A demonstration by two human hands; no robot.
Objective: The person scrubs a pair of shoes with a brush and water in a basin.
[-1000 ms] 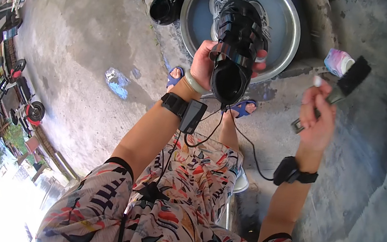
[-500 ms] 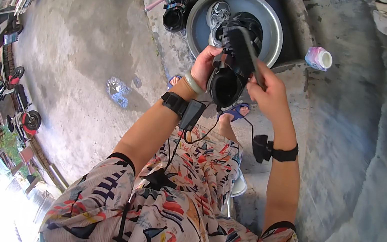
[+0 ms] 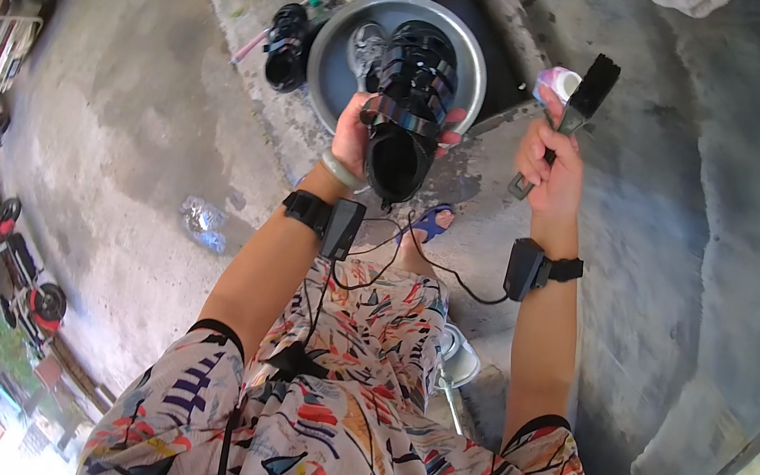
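Seemingly this is a pause between brush strokes: the left hand [image 3: 354,134] has its fingers clamped round the black sandal [image 3: 407,108], held over the metal basin [image 3: 330,51], while the right hand [image 3: 550,165] grips the brush [image 3: 583,96] lifted clear (bristles well apart from the straps). Next, the brush must come down squarely against the sandal.

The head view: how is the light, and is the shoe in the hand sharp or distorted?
In the head view, daylight is bright; the lower left rim is overexposed. The black sandal in the left hand and the brush in the right hand look sharp. Fisheye bending is strongest toward the dark round rim; the metal basin shines softly.
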